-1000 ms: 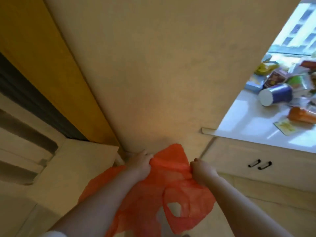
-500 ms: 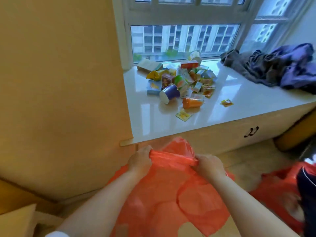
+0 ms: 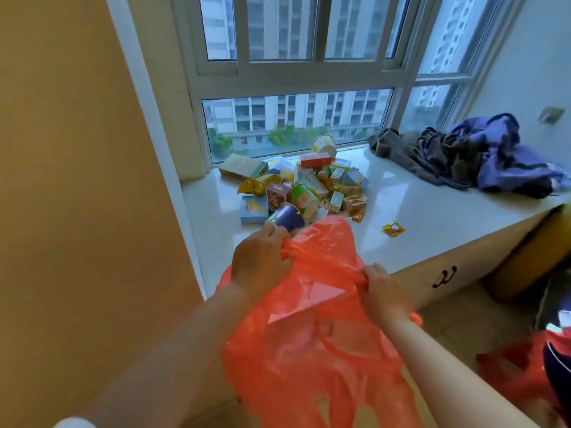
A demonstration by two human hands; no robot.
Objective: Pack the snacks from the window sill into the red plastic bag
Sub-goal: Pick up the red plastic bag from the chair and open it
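Both hands grip the red bag (image 3: 309,350) at its bunched top edge, left hand (image 3: 259,267) farther, right hand (image 3: 384,296) nearer. Snacks (image 3: 309,189) lie heaped on the far sill (image 3: 432,217), just beyond the bag.

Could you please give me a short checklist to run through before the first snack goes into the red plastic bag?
1. Both hands on bag: left hand and right hand each have a grip on the thin red plastic bag: ok.
2. Bag mouth open: film bunched between the hands: not ok.
3. Snacks within view: pile of small colourful snack boxes and packets on the white window sill: ok.
4. Bag empty and undamaged: cannot tell.
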